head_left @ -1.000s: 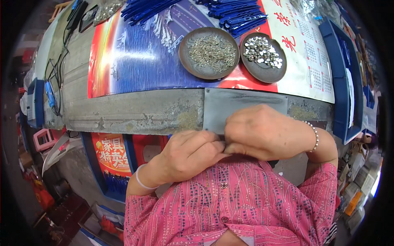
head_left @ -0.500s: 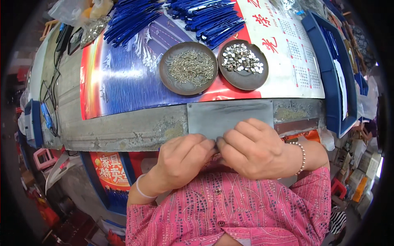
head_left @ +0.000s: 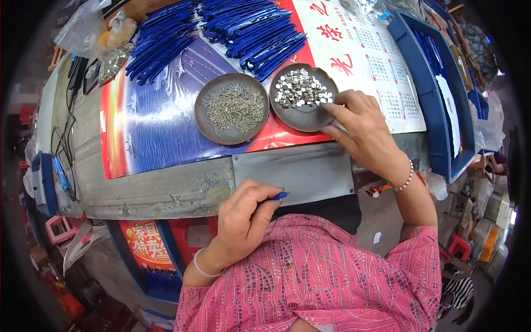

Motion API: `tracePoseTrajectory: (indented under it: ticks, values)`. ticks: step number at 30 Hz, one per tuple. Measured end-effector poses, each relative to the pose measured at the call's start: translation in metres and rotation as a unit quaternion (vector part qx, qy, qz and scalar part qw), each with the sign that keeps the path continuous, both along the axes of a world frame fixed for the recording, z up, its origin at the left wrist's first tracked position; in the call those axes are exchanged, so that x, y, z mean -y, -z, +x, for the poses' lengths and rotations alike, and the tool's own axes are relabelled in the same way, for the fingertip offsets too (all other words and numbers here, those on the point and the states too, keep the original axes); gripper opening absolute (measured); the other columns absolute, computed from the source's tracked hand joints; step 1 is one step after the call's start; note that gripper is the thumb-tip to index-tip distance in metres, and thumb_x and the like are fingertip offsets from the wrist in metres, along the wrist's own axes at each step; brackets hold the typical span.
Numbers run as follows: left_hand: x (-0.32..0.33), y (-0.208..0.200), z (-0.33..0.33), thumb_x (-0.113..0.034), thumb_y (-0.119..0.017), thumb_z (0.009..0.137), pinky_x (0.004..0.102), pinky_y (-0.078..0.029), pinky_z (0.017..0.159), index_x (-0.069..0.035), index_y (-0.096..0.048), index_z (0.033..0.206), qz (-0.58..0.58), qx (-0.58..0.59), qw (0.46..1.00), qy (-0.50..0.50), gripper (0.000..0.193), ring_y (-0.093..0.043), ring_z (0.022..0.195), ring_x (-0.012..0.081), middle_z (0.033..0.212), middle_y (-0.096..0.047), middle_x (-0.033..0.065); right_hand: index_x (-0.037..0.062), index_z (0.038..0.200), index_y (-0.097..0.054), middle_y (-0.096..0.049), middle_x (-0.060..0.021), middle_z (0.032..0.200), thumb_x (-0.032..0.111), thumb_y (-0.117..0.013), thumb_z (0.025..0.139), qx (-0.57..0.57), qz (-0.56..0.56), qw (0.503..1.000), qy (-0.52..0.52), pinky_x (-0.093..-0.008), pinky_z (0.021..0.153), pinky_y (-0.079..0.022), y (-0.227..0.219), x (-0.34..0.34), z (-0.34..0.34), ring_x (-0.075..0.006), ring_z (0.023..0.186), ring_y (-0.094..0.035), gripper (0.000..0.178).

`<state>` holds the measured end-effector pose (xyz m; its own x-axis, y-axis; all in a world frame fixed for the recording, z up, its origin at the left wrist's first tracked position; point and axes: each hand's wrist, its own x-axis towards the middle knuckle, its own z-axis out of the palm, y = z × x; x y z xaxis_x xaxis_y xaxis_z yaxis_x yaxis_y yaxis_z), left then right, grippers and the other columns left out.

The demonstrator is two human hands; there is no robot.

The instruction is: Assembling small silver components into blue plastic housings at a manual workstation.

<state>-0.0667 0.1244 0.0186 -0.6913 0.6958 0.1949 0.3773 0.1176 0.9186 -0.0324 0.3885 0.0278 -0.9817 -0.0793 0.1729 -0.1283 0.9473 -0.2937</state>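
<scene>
My left hand (head_left: 243, 221) is in front of the bench edge, thumb and fingers pinched on a small blue plastic piece (head_left: 281, 196). Only the tip of that piece shows; my fingers hide the rest. At the right-hand dark round dish (head_left: 301, 119), my right hand (head_left: 362, 130) reaches in with the index fingertip over the near rim, thumb spread apart from it. Small round silvery metal caps (head_left: 298, 88) lie in that dish. Beside it on the left, another dark dish (head_left: 207, 128) holds many short thin metal pins (head_left: 235, 108).
Bundles of long blue plastic strips (head_left: 251, 33) lie behind the dishes on a printed poster sheet (head_left: 160, 133). A grey metal plate (head_left: 310, 171) covers the bench's front edge. On the right stands a blue bin (head_left: 437, 116); plastic bags (head_left: 83, 27) are at back left.
My hands were together over the metal plate. Now my right hand has moved up and right to the dish of caps, while my left stays low with the blue piece. The view has shifted slightly.
</scene>
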Motion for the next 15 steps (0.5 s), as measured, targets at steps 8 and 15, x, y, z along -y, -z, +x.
tracePoseTrajectory:
  ticks: [8,15]
  values:
    - [0.007,0.010,0.006,0.010,-0.053,0.085,0.0194,-0.044,0.057,0.005,-0.055,0.101,0.014,0.134,0.991,-0.024,0.016,-0.052,0.065,0.0084,0.092,-0.053,0.0089,0.0010,0.095,-0.059,-0.053,-0.0119,0.095,0.012,-0.069,0.073,0.064,0.020,0.997,-0.035,-0.0377,0.085,-0.036,-0.001,-0.001,-0.007,-0.0282,0.092,-0.051,0.026]
    - [-0.004,0.013,0.008,0.004,-0.054,0.090,0.0191,-0.042,0.060,0.002,-0.055,0.111,0.154,0.355,0.920,-0.058,0.021,-0.049,0.070,0.0050,0.094,-0.053,0.0019,0.0038,0.085,-0.056,-0.056,-0.0098,0.084,0.003,-0.072,0.067,0.018,-0.148,0.981,-0.122,-0.0382,0.075,-0.042,-0.014,0.030,0.014,-0.0291,0.080,-0.054,0.024]
